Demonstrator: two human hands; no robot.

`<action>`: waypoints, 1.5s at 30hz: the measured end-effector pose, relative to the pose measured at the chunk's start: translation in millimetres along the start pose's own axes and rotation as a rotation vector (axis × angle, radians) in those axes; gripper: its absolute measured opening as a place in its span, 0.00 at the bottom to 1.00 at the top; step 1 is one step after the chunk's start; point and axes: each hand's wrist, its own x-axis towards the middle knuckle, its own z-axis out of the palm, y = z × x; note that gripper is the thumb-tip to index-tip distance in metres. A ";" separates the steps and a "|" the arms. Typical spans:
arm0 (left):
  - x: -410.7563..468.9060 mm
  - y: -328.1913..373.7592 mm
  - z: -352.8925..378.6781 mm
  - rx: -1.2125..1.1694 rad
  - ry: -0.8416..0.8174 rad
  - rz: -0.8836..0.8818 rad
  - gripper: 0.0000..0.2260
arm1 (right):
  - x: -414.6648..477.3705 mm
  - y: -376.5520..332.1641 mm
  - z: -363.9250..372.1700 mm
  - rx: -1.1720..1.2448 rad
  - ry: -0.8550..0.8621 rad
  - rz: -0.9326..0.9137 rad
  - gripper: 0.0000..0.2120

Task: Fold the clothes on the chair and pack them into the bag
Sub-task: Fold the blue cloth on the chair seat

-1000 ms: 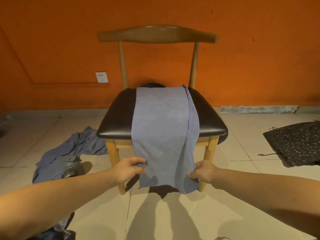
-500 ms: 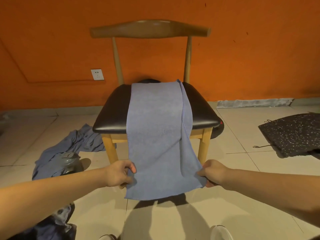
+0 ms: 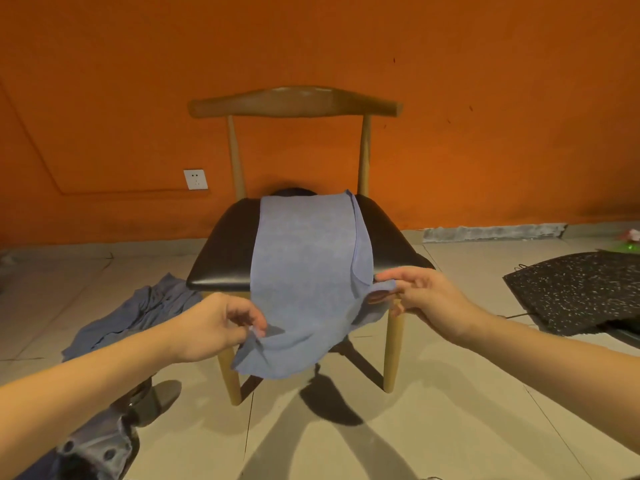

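a blue cloth (image 3: pixel 304 271) lies lengthwise down the middle of the black seat of a wooden chair (image 3: pixel 221 251), its lower end lifted off the front edge. the left hand (image 3: pixel 216 325) pinches the cloth's lower left corner between thumb and fingertips. the right hand (image 3: pixel 424 294) pinches the lower right corner, other fingers loosely spread. a second blue garment (image 3: pixel 135 313) lies crumpled on the tiled floor (image 3: pixel 450 427) left of the chair. a dark speckled bag (image 3: pixel 581 289) lies on the floor to the right.
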 end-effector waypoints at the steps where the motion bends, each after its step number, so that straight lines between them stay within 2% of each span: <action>1: -0.1 -0.3 -3.0 0.022 0.002 0.005 0.15 | -0.5 -4.4 -1.6 -0.076 -0.004 -0.025 0.18; 3: -0.1 -7.1 -8.1 0.126 0.037 0.047 0.20 | -1.7 -11.1 -2.6 -0.208 0.084 -0.077 0.15; 6: 1.4 -21.6 -14.0 0.295 0.108 0.108 0.22 | -0.4 -16.5 -5.3 -0.215 0.304 -0.153 0.09; 11: 8.6 -17.9 -10.6 0.386 0.208 0.122 0.18 | 5.5 -21.9 -16.7 -0.167 0.412 -0.213 0.10; 13: 9.3 -14.2 -10.0 0.371 0.245 0.128 0.13 | 9.1 -23.8 -18.9 -0.201 0.465 -0.252 0.09; 15: 7.3 -8.0 -12.7 0.292 0.233 0.099 0.05 | 9.5 -28.0 -19.8 -0.249 0.452 -0.298 0.11; 16: 6.1 -4.0 -14.2 0.246 0.216 0.083 0.05 | 8.1 -31.3 -20.0 -0.270 0.424 -0.313 0.11; 21: -1.7 26.8 -20.6 0.002 0.237 0.024 0.24 | -6.0 -47.3 -20.4 -0.335 0.259 -0.339 0.09; 24: -5.4 41.2 -28.4 -0.101 0.235 0.019 0.24 | -5.3 -49.2 -23.5 -0.320 0.199 -0.320 0.09; 28: -9.1 57.2 -38.2 -0.237 0.202 0.028 0.21 | -2.7 -48.6 -32.3 -0.190 0.033 -0.188 0.08; 30: -10.4 62.6 -42.8 -0.308 0.214 0.021 0.18 | -0.6 -49.0 -34.3 -0.168 -0.002 -0.132 0.12; 34: -10.7 70.5 -53.4 -0.483 0.135 0.008 0.21 | 7.5 -48.1 -40.8 -0.048 -0.073 -0.060 0.31; 36: -10.9 73.1 -56.5 -0.537 0.078 -0.002 0.21 | 11.7 -46.5 -45.1 -0.002 -0.104 -0.024 0.29; 38: -6.1 75.3 -54.8 -0.527 0.112 0.001 0.21 | 16.1 -46.8 -45.8 0.019 -0.082 -0.006 0.23; 40: 3.0 78.7 -53.6 -0.470 0.254 0.011 0.21 | 24.1 -49.8 -43.3 -0.015 -0.012 -0.009 0.16; 45: 41.8 65.4 -73.2 -0.352 0.470 0.024 0.19 | 62.9 -54.8 -45.6 -0.133 0.222 0.028 0.10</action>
